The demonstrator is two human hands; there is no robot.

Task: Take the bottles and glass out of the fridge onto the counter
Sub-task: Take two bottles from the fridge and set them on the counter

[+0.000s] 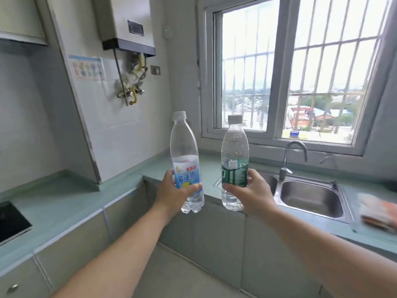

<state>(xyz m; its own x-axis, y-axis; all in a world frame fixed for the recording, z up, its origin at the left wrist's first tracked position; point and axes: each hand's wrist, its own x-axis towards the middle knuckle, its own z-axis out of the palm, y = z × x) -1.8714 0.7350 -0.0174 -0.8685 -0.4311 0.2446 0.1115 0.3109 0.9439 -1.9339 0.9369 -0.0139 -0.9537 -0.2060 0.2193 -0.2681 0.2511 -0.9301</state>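
Observation:
My left hand (175,192) grips a clear plastic bottle with a blue-and-white label (185,153), held upright in the air in front of the counter's corner. My right hand (250,191) grips a clear bottle with a green label (234,151), also upright, a little to the right of the first. Both bottles are capped and hang above the counter's front edge, not touching the pale green counter (64,196). No fridge and no glass are in view.
A double steel sink (311,196) with a tap (287,160) sits in the counter under the barred window. A folded cloth (379,212) lies at the right. A black hob (10,220) is set in the left counter. A water heater (126,22) hangs on the wall.

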